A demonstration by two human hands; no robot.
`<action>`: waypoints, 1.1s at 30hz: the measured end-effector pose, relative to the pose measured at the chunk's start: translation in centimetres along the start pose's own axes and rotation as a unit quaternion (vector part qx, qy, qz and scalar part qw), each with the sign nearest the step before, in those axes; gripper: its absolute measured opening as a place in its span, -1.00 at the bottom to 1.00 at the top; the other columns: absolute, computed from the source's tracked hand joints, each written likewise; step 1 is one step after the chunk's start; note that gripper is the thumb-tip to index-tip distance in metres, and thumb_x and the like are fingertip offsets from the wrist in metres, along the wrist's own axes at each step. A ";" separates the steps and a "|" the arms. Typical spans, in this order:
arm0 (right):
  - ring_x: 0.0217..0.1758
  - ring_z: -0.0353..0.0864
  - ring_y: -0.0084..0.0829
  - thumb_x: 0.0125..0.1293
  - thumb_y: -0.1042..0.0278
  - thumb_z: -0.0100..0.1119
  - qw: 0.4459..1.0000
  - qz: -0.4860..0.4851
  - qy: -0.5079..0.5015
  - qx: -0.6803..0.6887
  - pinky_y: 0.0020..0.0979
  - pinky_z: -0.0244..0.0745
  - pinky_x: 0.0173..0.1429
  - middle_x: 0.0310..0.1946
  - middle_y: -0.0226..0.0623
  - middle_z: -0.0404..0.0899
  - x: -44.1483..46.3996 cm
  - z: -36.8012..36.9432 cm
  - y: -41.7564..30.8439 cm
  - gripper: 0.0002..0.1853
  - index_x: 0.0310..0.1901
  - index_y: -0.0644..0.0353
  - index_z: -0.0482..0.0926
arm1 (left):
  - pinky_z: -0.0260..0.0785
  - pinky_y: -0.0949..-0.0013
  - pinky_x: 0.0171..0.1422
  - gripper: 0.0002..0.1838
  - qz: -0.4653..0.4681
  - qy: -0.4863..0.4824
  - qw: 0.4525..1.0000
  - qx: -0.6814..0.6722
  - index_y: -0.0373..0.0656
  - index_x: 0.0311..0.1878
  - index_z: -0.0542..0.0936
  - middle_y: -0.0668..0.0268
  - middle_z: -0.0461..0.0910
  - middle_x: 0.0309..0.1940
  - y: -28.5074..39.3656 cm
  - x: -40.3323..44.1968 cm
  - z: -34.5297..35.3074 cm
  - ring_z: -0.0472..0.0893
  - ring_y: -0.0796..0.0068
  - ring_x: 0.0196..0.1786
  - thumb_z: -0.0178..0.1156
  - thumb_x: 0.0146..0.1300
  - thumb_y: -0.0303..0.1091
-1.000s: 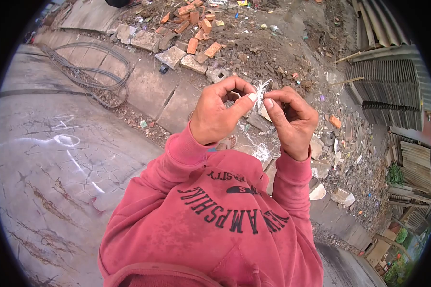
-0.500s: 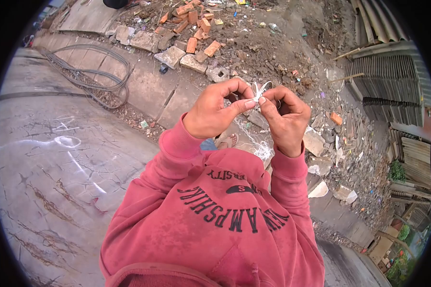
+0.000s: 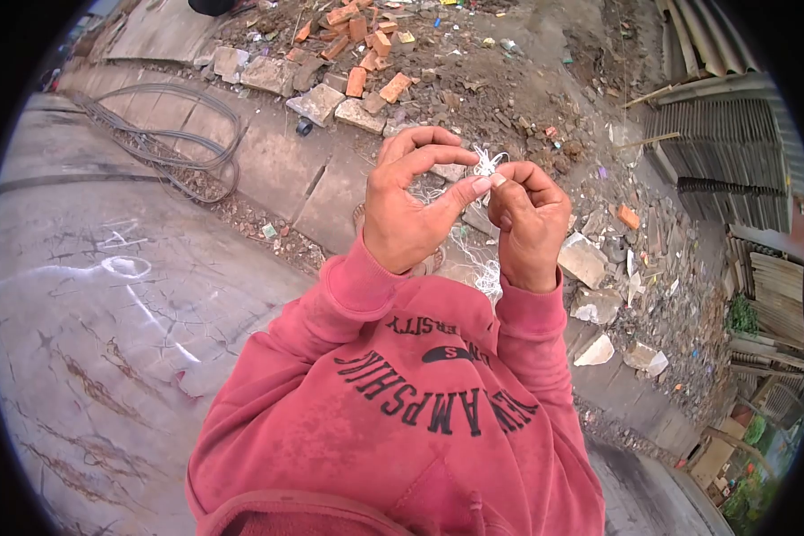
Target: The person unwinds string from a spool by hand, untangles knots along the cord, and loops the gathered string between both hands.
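Outdoors, left hand (image 3: pixel 408 207) open, fingers parted at white string (image 3: pixel 487 163); right hand (image 3: pixel 533 225) pinching it; coiled cable (image 3: pixel 135 134) on concrete (image 3: pixel 268 170).

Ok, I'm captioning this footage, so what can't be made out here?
All in the head view:
- String: strands too fine to tell whether knotted.
- Feet: mostly hidden by left hand and hoodie.
- Black object: cut off by top edge.

Orange bricks (image 3: pixel 355 82), coiled cable (image 3: pixel 238 134)
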State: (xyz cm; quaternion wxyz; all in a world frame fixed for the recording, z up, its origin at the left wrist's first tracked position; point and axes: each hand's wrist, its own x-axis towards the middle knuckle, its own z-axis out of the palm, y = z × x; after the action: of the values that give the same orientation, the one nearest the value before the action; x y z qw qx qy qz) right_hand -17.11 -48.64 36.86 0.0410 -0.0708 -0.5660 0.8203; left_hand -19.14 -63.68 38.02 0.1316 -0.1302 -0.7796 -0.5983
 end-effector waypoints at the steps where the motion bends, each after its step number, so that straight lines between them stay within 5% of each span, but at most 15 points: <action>1: -0.62 0.27 -0.82 0.23 0.52 0.25 1.000 0.005 0.000 0.006 -0.70 0.07 -0.55 -0.60 -0.59 0.45 0.0 -0.1 0.0 -0.96 -0.32 0.28 0.60 | 0.35 0.29 0.13 -0.82 0.003 -0.012 1.000 -0.004 -0.17 -0.29 0.68 0.26 0.59 -0.16 -0.8 -0.1 0.2 0.54 0.31 -0.01 0.43 0.03 -0.39; 6: -0.64 0.21 -0.80 0.25 0.55 0.16 0.999 -0.018 0.035 0.021 -0.67 0.04 -0.57 -0.63 -0.59 0.40 0.2 -0.3 0.7 -0.97 -0.34 0.29 0.57 | 0.32 0.29 0.16 -0.85 0.007 -0.026 0.999 -0.018 -0.19 -0.29 0.67 0.27 0.57 -0.11 -1.6 0.1 0.3 0.53 0.33 0.01 0.38 0.03 -0.45; 9: -0.67 0.14 -0.76 0.26 0.57 0.08 0.995 -0.020 0.067 0.070 -0.62 0.01 -0.58 -0.66 -0.57 0.32 0.6 -0.7 0.2 -0.94 -0.35 0.30 0.54 | 0.30 0.30 0.18 -0.90 -0.052 0.065 0.990 -0.110 -0.20 -0.34 0.66 0.28 0.56 -0.08 -1.7 1.0 -0.2 0.51 0.36 0.04 0.34 0.05 -0.46; 15: -0.62 0.25 -0.80 0.22 0.54 0.26 0.999 -0.012 0.023 0.019 -0.66 0.06 -0.54 -0.59 -0.58 0.47 0.4 -0.7 -0.2 -0.96 -0.31 0.29 0.61 | 0.29 0.30 0.17 -0.89 -0.009 -0.004 0.998 -0.055 -0.19 -0.35 0.67 0.28 0.56 -0.09 -1.7 1.2 -0.5 0.51 0.36 0.05 0.38 0.05 -0.42; 27: -0.54 0.23 -0.84 0.35 0.43 0.22 0.988 -0.056 -0.007 -0.146 -0.67 0.05 -0.51 -0.53 -0.63 0.44 0.8 -1.0 -0.3 -0.87 -0.32 0.30 0.58 | 0.30 0.33 0.18 -0.89 -0.019 -0.098 0.994 -0.044 -0.22 -0.32 0.66 0.23 0.54 -0.11 -2.0 1.4 0.4 0.51 0.32 0.03 0.35 0.08 -0.45; 30: -0.56 0.18 -0.85 0.37 0.42 0.21 0.993 -0.033 0.059 -0.099 -0.65 0.01 -0.53 -0.55 -0.65 0.41 1.5 -1.9 0.4 -0.84 -0.37 0.27 0.54 | 0.32 0.44 0.06 -0.91 -0.010 -0.125 0.984 -0.129 -0.25 -0.26 0.61 0.31 0.51 -0.11 -3.1 1.9 0.2 0.48 0.50 -0.06 0.27 0.23 -0.44; 32: -0.59 0.12 -0.86 0.37 0.38 0.22 0.994 -0.038 0.078 -0.066 -0.64 -0.04 -0.55 -0.58 -0.67 0.37 1.8 -2.5 0.4 -0.80 -0.40 0.25 0.53 | 0.29 0.54 -0.06 -0.89 -0.155 -0.103 0.917 -0.353 -0.25 -0.19 0.57 0.40 0.48 -0.11 -2.8 2.1 -0.5 0.41 0.68 -0.14 0.17 0.36 -0.40; 33: -0.59 0.13 -0.85 0.37 0.37 0.23 0.984 -0.050 0.080 -0.149 -0.64 -0.03 -0.55 -0.59 -0.66 0.36 1.9 -3.0 0.3 -0.79 -0.42 0.25 0.53 | 0.25 0.61 -0.15 -0.87 -0.132 -0.115 0.938 -0.300 -0.25 -0.13 0.55 0.47 0.47 -0.11 -2.8 2.4 -0.8 0.36 0.78 -0.20 0.14 0.40 -0.39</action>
State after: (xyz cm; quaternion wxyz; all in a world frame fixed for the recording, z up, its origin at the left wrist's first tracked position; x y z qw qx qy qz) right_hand -18.47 -45.75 35.39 0.1166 -0.1133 -0.6796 0.7153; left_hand -22.36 -65.07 36.56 -0.0839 -0.1273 -0.5836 -0.7976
